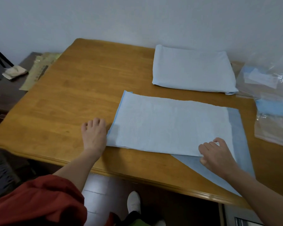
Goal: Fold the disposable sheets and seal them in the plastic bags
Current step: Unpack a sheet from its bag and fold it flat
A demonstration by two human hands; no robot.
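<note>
While the left hand [94,134] lies flat with straight fingers on the wooden table [69,98], touching the left border of the disposable sheet [170,124], the right hand [217,154] rests curled on that sheet's near right part. It appears to pinch the near edge of the pale upper layer between thumb and fingers.

The sheet lies close to the table's front edge, towards the right. Its upper layer is turned over a darker blue underside, which shows along the right side and reaches the front edge near the right corner.

Judgement: one fold is made and sits askew; further folds and bagging remain outstanding. A folded sheet [193,69] sits towards the far right corner, not bagged.

Plastic bags [271,101] lie at the right edge, partly cut off by the frame. Blue contents show through them, but whether these are sealed sheets cannot be determined. The right hand itself partly hides the pinch.
</note>
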